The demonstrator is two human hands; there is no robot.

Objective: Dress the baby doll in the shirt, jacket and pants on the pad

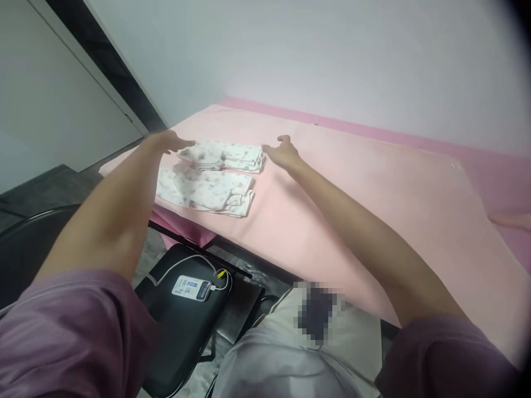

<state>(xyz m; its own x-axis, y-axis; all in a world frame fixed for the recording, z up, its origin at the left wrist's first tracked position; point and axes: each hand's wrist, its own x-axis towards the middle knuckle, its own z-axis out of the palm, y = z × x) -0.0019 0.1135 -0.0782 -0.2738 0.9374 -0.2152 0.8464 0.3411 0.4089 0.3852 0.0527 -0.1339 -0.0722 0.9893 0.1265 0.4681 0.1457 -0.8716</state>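
Two folded white cloth pieces with a small print lie one behind the other on the pink-covered table. My left hand (171, 141) is at the left end of the far folded cloth (224, 156), one finger stretched out along its edge. At the opposite end my right hand (284, 152) has its fingers apart, with a fingertip at or very near the cloth's right corner. Neither hand is closed round the fabric. Nearer to me lies the second folded cloth (203, 190), its left part hidden behind my left forearm.
The pink table cover (352, 204) stretches to the right, where another person's hand (510, 220) rests at the edge. Below stands a black chair (174, 331) bearing a white power bank (191, 288) with a cable. A white wall (311, 61) rises behind the table.
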